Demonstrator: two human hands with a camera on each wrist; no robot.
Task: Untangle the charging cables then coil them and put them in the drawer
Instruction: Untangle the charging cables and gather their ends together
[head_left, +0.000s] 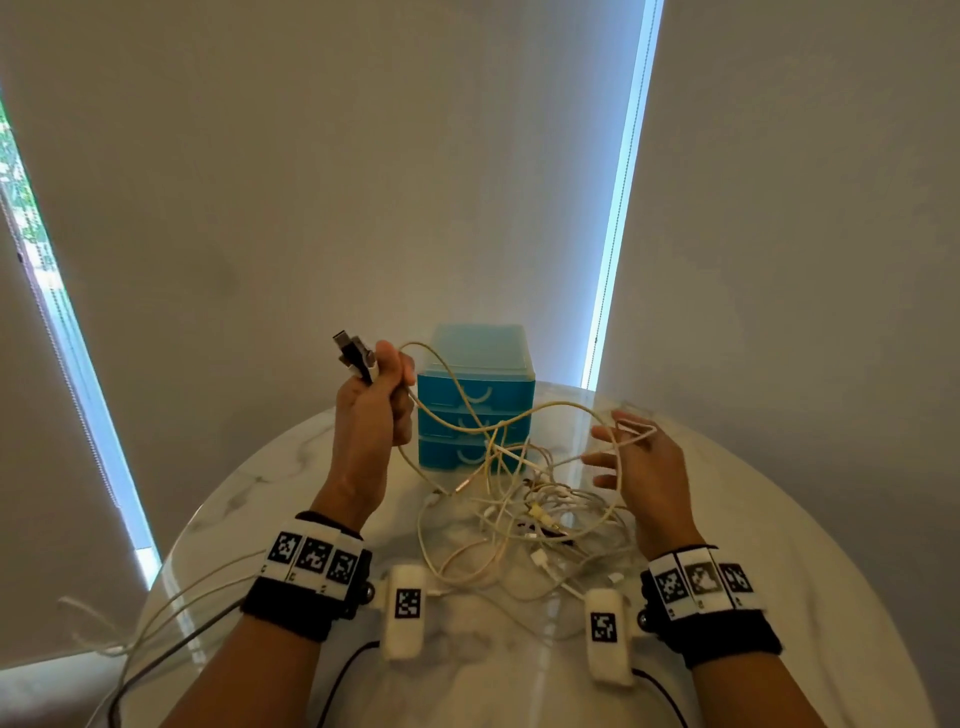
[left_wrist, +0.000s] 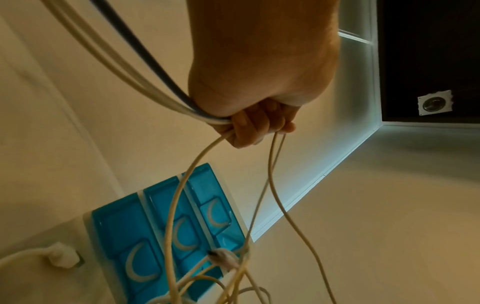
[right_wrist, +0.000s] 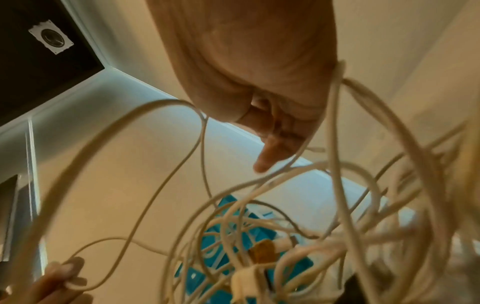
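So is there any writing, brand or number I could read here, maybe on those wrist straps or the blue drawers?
No readable words, brands or numbers.
Wristbands: black-and-white square code patterns only, no letters.
White pods: the same kind of code patterns.
Blue drawer unit: no label, only curved handles.
Cable plugs: any markings are too small to read.

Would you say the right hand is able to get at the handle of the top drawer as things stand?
Probably not cleanly. The right hand is open, but cable loops hang over its fingers, and strands from the left hand cross the blue drawer unit right at the top drawer handle. All three drawers look closed.
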